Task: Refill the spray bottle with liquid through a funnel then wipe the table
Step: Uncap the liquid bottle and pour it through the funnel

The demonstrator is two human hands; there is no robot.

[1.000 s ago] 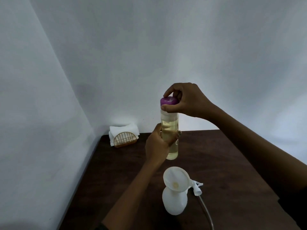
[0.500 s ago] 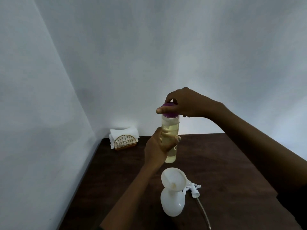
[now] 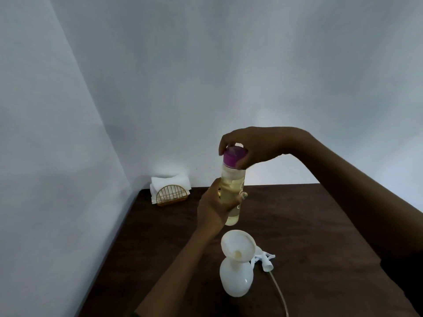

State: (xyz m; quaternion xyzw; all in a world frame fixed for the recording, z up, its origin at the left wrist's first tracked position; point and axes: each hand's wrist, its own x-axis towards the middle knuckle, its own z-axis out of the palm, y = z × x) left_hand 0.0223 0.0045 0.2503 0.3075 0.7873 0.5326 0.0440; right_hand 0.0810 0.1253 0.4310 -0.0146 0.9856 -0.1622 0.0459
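My left hand (image 3: 215, 209) grips the middle of a clear bottle (image 3: 233, 186) of pale yellow liquid, held upright above the table. Around its purple cap (image 3: 234, 156) curl the fingers of my right hand (image 3: 254, 147), reaching over from above. Below them a white spray bottle (image 3: 235, 280) stands on the dark wooden table (image 3: 309, 236) with a white funnel (image 3: 238, 247) set in its neck. The spray head (image 3: 263, 259) lies on the table just right of the bottle, its clear tube (image 3: 280, 294) trailing toward the front edge.
A gold wire holder with white napkins (image 3: 170, 189) sits at the table's far left corner against the wall. White walls close in on the left and behind.
My right hand has turned on the purple cap, with its fingers now wrapped further round it. The view has tilted, so bottle and hands sit slightly lower in the frame.
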